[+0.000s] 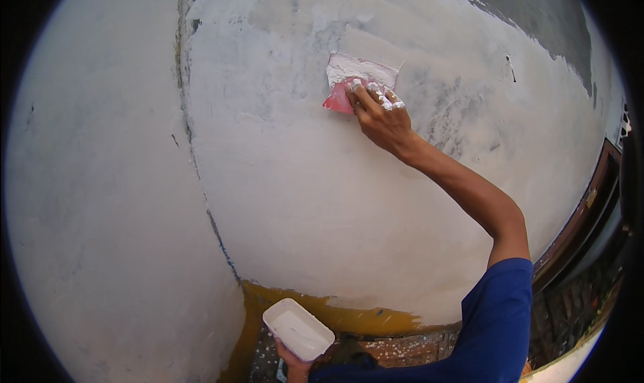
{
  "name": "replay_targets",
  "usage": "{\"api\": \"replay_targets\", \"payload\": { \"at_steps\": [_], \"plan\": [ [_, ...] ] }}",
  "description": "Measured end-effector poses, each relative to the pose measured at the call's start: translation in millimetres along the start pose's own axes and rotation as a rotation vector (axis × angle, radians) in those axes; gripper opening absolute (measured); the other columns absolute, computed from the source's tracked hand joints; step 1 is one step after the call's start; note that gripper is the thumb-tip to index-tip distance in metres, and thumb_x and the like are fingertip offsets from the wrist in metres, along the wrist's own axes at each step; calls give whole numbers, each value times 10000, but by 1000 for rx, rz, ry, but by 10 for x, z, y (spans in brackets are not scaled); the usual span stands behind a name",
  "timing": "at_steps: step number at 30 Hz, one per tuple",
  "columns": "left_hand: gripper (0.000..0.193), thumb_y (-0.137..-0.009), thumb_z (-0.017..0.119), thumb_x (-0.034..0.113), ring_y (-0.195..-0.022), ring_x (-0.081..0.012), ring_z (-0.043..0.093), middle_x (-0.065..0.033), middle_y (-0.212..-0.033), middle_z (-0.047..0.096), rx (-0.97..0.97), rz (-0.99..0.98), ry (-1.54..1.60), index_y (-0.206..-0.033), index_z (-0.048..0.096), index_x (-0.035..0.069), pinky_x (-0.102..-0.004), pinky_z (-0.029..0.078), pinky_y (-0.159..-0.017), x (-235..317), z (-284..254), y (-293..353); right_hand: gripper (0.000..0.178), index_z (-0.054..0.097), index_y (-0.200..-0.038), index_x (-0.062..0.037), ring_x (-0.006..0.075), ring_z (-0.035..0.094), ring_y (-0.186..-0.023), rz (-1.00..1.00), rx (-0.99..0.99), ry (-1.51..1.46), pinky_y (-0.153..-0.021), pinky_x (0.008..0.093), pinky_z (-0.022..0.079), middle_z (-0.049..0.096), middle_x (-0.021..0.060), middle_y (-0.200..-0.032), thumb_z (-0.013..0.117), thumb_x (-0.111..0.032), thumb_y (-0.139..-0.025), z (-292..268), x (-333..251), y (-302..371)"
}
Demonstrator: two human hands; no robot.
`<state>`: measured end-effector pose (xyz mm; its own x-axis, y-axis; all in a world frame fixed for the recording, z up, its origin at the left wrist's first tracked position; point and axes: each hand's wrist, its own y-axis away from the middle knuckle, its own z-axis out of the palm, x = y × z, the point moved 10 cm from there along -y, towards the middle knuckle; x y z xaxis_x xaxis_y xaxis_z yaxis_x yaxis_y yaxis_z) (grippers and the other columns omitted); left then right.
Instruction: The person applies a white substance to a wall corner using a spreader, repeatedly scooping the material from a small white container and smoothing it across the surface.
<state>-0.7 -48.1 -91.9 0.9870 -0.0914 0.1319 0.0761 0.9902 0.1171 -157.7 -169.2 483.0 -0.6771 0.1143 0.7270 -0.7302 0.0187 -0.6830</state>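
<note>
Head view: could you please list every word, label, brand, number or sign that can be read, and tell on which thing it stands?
There are none. I see no lettering on the red scraper in the right hand, the white tub in the left hand, the blue sleeve or the wall.

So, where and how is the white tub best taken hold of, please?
The white tub is probably best gripped by its long outer wall at the lower left, coming from below, where the left hand holds it. It is open and rectangular, with white paste inside, so gripping the outside should keep fingers clean.
</note>
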Motion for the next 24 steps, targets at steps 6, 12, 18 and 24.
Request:
{"api": "replay_targets", "payload": {
  "at_steps": [6, 12, 18, 24],
  "plan": [
    [708, -927, 370, 636, -1227, -394, 530, -135, -1382, 521, -35, 6, -13, -1450, 398, 159, -615, 435, -1001, 60, 117, 23, 323, 716, -1047, -100, 189, 672, -890, 100, -26, -424, -598, 329, 549, 677, 16, -920, 653, -30, -738, -455, -262, -45],
    [741, -908, 369, 663, -1218, -400, 533, -141, -1375, 523, 10, 15, -45, -1448, 396, 156, -615, 439, -995, 9, -10, -1, 98, 701, -923, -82, 274, 642, -781, 390, 360, -30, -632, 383, 524, 683, 69, -864, 649, -123, -850, -835, 1923, -806],
    [746, -907, 374, 658, -1213, -413, 532, -149, -1375, 520, 22, 23, -32, -1447, 395, 145, -624, 435, -992, 17, -47, 24, 314, 691, -1061, -142, 226, 655, -855, 263, 208, -102, -598, 372, 562, 679, -9, -939, 654, -47, -764, -440, 1314, -386],
    [735, -914, 365, 653, -1214, -413, 532, -151, -1378, 517, -1, -20, -5, -1447, 395, 147, -629, 437, -987, -20, 20, -3, 349, 714, -1036, -76, 211, 674, -873, 72, -19, -393, -717, 371, 558, 683, 31, -921, 623, -2, -707, -372, -293, 239]
  ]
}}
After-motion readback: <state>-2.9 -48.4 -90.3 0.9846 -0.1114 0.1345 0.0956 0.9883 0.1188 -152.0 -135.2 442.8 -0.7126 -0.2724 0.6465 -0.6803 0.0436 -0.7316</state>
